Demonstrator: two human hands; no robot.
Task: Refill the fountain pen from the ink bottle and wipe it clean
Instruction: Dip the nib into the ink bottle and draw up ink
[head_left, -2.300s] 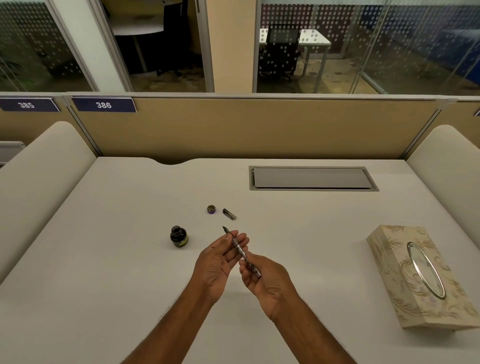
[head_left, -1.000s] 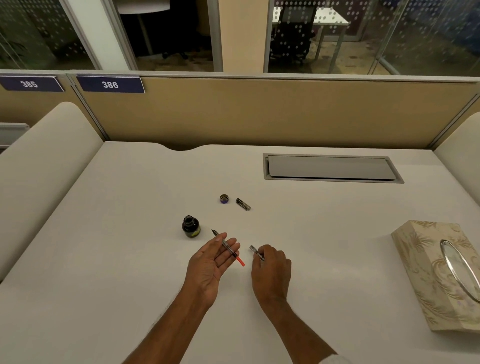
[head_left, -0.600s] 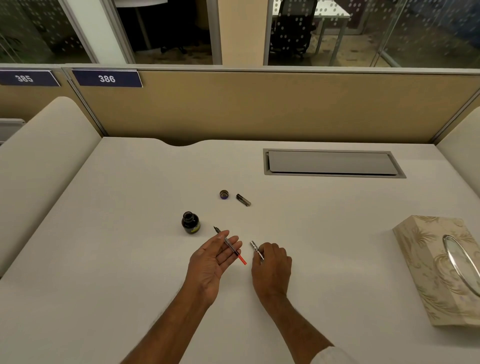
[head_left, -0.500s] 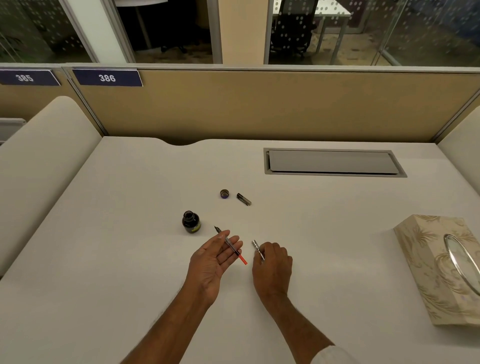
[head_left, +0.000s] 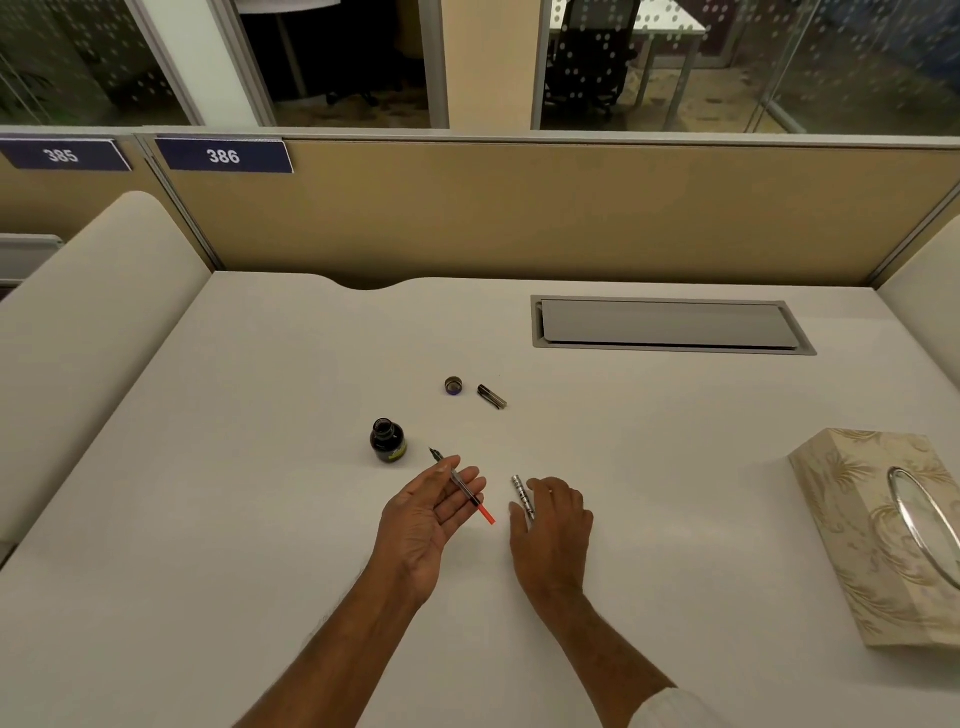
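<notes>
The open ink bottle (head_left: 387, 441) stands on the white desk (head_left: 260, 467), just left of my hands. My left hand (head_left: 426, 514) is palm up, with the pen's nib section (head_left: 462, 486) lying across its fingers. The nib points toward the bottle and the red converter end sticks out to the right. My right hand (head_left: 553, 525) is palm down on the desk, thumb and forefinger around the silver pen barrel (head_left: 521, 493), which lies low against the desktop. The bottle's lid (head_left: 453, 386) and the pen cap (head_left: 491, 397) lie farther back.
A patterned tissue box (head_left: 883, 530) sits at the right edge of the desk. A grey cable flap (head_left: 670, 325) is set into the desk at the back. Padded dividers flank the desk, and a tan partition closes off the far side.
The pen was whole in both hands at first; it is now in two parts. My right hand carried the barrel down to the desk. In the last half second little has moved.
</notes>
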